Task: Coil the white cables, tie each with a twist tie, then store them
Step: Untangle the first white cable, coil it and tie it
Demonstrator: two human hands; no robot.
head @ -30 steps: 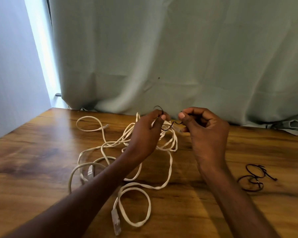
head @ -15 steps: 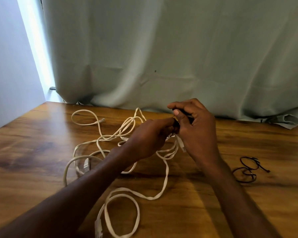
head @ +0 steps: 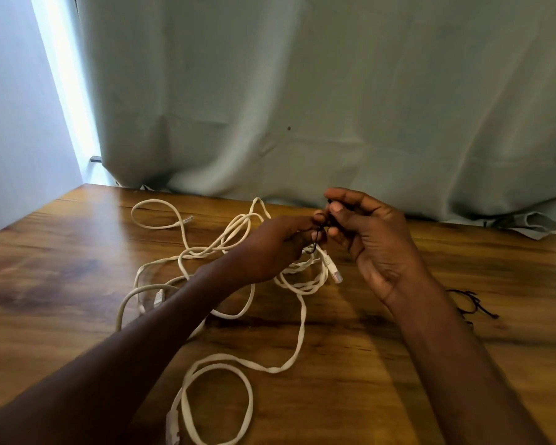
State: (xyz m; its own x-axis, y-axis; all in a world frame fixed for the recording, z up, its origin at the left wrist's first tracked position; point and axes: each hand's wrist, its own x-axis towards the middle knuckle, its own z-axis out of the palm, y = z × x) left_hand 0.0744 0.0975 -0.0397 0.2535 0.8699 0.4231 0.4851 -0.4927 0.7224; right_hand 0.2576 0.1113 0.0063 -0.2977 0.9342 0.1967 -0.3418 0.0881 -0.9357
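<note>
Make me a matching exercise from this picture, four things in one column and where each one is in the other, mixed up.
Things:
1. twist tie
2. spare ties
3. curtain
4. flat cable loop

Places:
A. behind the table's far edge
B. near edge of the table, between the forearms
C. pinched between both hands
D. on the table, right of the right forearm

Pairs: 1-C, 2-D, 3-A, 4-B

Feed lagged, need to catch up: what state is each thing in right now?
Left hand: gripping the bundle, pinching the tie.
Right hand: pinching the tie.
Tie: black, around the bundle, held at both ends.
Cables: mostly loose, sprawled on the table.
Spare ties: lying on the table, right.
</note>
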